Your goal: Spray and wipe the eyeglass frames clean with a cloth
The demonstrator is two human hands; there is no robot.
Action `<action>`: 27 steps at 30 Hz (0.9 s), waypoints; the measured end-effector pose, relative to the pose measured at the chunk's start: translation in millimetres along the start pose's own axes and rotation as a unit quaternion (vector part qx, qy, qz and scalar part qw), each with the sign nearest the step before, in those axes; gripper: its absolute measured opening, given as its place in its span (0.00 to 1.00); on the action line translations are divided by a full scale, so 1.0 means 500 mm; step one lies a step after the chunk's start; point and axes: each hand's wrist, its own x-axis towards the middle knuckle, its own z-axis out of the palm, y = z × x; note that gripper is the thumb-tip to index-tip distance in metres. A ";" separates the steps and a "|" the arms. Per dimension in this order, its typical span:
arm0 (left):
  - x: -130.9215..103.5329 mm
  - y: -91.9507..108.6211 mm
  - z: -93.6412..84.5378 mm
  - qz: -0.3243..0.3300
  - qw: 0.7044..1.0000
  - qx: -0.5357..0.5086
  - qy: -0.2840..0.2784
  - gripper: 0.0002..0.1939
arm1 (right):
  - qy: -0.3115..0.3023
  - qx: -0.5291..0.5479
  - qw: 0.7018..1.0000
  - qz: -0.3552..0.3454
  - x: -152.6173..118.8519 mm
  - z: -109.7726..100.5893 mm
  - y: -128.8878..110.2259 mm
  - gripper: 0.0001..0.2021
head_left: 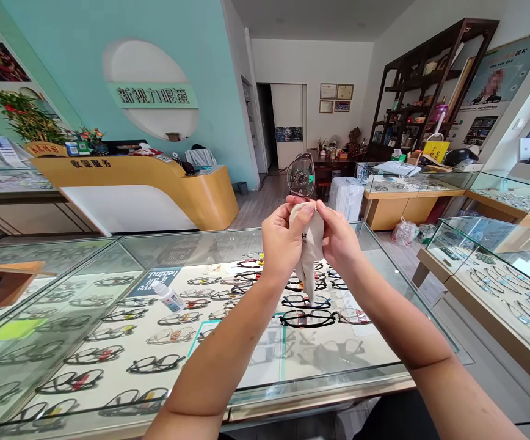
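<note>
Above the glass counter, my left hand and my right hand are raised close together. Between them is a pale cleaning cloth, its lower end hanging down. A pair of eyeglasses stands on end above my fingers, one lens showing upward; the cloth and fingers hide its lower part. My left fingers and thumb are closed on the cloth and the lower part of the glasses. My right thumb and fingers pinch the cloth at its right edge, beside the frame.
Rows of eyeglasses fill the glass display case below. A small white bottle is on the case to the left. Another display case stands at right; a wooden reception desk is farther back.
</note>
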 end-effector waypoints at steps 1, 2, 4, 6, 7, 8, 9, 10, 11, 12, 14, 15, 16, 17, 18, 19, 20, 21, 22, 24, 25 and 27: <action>0.000 -0.002 0.001 0.001 1.000 0.001 0.000 0.24 | 0.001 0.005 1.000 -0.003 0.000 0.002 -0.001 0.15; 0.000 -0.003 0.001 0.004 1.000 0.005 -0.001 0.24 | 0.004 0.009 1.000 -0.005 0.001 0.004 -0.002 0.16; 0.002 -0.005 -0.001 0.012 1.000 0.011 -0.004 0.26 | 0.012 0.012 1.000 -0.010 0.001 0.007 -0.006 0.18; 0.006 -0.003 -0.005 0.010 1.000 0.008 -0.014 0.28 | 0.019 0.008 1.000 -0.013 0.002 0.007 -0.012 0.19; 0.009 -0.001 -0.007 0.000 1.000 0.003 -0.027 0.28 | 0.023 0.003 1.000 -0.015 0.003 0.004 -0.015 0.20; 0.012 0.002 -0.010 -0.016 0.999 -0.001 -0.044 0.29 | 0.027 -0.004 0.999 -0.019 0.005 0.000 -0.018 0.19; 0.014 0.005 -0.014 -0.036 0.997 -0.003 -0.064 0.29 | 0.028 -0.012 0.999 -0.023 0.006 -0.005 -0.021 0.19; 0.017 0.008 -0.017 -0.057 0.995 -0.002 -0.087 0.29 | 0.027 -0.019 0.999 -0.028 0.008 -0.011 -0.023 0.19; 0.020 0.011 -0.021 -0.076 0.991 0.001 -0.109 0.29 | 0.025 -0.023 0.999 -0.031 0.010 -0.017 -0.026 0.18; 0.022 0.015 -0.024 -0.090 0.988 0.005 -0.126 0.29 | 0.021 -0.025 0.999 -0.032 0.011 -0.023 -0.027 0.18; 0.025 0.019 -0.030 -0.101 0.985 0.012 -0.142 0.27 | 0.019 -0.023 0.999 -0.027 0.014 -0.032 -0.028 0.19; 0.026 0.020 -0.032 -0.101 0.985 0.013 -0.138 0.27 | 0.022 -0.019 0.999 -0.024 0.015 -0.034 -0.028 0.19; 0.028 0.021 -0.034 -0.099 0.987 0.013 -0.128 0.26 | 0.024 -0.016 0.999 -0.022 0.015 -0.035 -0.027 0.19; 0.029 0.020 -0.035 -0.097 0.988 0.013 -0.118 0.26 | 0.026 -0.013 0.999 -0.022 0.015 -0.036 -0.026 0.19; 0.031 0.020 -0.037 -0.094 0.989 0.013 -0.109 0.25 | 0.027 -0.011 0.999 -0.023 0.016 -0.035 -0.025 0.19; 0.032 0.019 -0.038 -0.089 0.991 0.016 -0.103 0.25 | 0.026 -0.010 0.999 -0.024 0.016 -0.034 -0.025 0.19; 0.034 0.018 -0.039 -0.082 0.991 0.023 -0.100 0.25 | 0.025 -0.008 0.999 -0.025 0.016 -0.034 -0.025 0.19; 0.035 0.017 -0.040 -0.072 0.992 0.035 -0.098 0.25 | 0.025 -0.007 0.999 -0.024 0.017 -0.033 -0.026 0.19; 0.037 0.016 -0.042 -0.060 0.992 0.049 -0.096 0.25 | 0.026 -0.006 0.999 -0.025 0.017 -0.033 -0.028 0.19; 0.040 0.016 -0.045 -0.042 0.992 0.076 -0.090 0.26 | 0.030 -0.005 0.999 -0.029 0.019 -0.035 -0.031 0.19; 0.041 0.017 -0.047 -0.037 0.992 0.084 -0.088 0.27 | 0.031 -0.005 0.999 -0.030 0.019 -0.036 -0.033 0.19; 0.047 0.019 -0.053 -0.029 0.992 0.089 -0.083 0.28 | 0.032 -0.005 0.999 -0.024 0.020 -0.041 -0.035 0.18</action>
